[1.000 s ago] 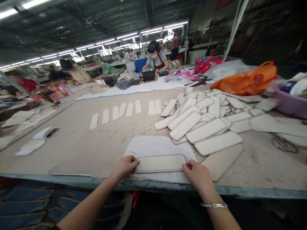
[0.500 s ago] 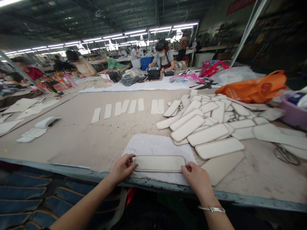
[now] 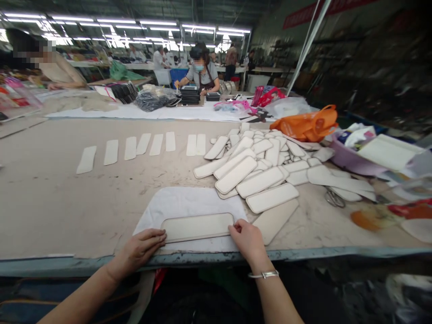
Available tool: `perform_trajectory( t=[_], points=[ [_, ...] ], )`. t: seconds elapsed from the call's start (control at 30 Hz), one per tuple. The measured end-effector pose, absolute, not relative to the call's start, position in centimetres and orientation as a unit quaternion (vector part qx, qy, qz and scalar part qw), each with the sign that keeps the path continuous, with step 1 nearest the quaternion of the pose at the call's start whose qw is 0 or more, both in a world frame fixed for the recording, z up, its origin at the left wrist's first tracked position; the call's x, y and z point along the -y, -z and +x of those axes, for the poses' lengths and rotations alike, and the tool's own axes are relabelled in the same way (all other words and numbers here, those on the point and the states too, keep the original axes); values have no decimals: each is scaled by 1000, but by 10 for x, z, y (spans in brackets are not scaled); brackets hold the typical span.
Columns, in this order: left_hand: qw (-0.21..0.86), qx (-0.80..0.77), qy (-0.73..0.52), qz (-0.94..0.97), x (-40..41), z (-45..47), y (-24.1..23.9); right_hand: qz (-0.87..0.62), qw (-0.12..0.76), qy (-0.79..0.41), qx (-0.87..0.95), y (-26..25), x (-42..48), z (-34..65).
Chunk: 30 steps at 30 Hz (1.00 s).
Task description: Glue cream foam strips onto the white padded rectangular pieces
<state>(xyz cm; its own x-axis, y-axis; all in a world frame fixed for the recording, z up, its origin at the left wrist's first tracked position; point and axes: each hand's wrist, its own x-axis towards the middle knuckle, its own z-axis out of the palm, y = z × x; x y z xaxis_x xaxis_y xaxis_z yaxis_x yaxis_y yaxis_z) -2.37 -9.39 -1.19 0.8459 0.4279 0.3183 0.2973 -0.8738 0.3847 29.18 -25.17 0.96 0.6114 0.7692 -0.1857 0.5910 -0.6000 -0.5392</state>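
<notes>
A long cream panel with rounded corners and a thin dark edge lies on a white cloth at the table's near edge. At its left end, the fingers of my left hand stretch out flat and close together, their tips touching the panel. My right hand pinches the panel's right end between thumb and bent fingers. To the right and beyond, many similar panels are heaped loosely. A larger beige piece lies beside my right hand, partly under the heap.
Several small cream strips lie in a row farther back. An orange bag, a purple basin and scissors are on the right. Across the table a co-worker sits behind a dark stack.
The view has swung to the right. My left hand has gone from a pinch to flat, stretched fingers at the panel's left end. The panel now tilts slightly; my right hand keeps its pinch.
</notes>
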Motion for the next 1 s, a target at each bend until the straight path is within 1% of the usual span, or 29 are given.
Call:
perform_trajectory(
  t=[0.3,0.5,0.8,1.0],
  points=[
    [178,-215,-212,936,95,-23,16,-868,218,-207,396,-7,251,294],
    [184,-203,-220,936,96,-23,16,-864,218,-203,405,-6,251,294],
    [231,-214,-199,928,102,-17,-1,-863,213,-205,410,-6,251,294],
    [249,-257,-221,907,100,-18,4,-861,209,-208,415,-5,251,295]
  ],
)
